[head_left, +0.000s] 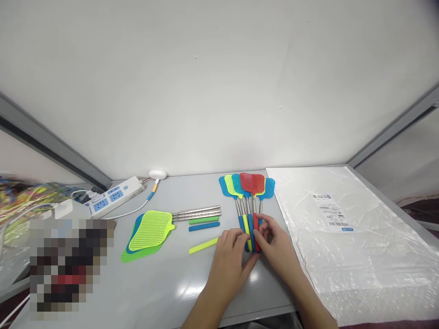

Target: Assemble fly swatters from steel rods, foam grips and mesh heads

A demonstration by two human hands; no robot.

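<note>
Several fly swatters lie side by side at the centre right, heads away from me: a red fly swatter on top, with blue, teal and yellow-green ones around it. My left hand closes on the handles from the left, fingers curled over them and thumb at the handle ends. From the right, my right hand grips the red handle and its neighbours. A loose yellow grip lies beside my left hand. Farther left are a green grip and a blue grip. My fingers hide parts of the handles.
Loose swatter heads are stacked at left, near metal rods. A power strip with a white cable stands at the back left. A bubble-wrap package with a label covers the right side. Bagged items sit far left.
</note>
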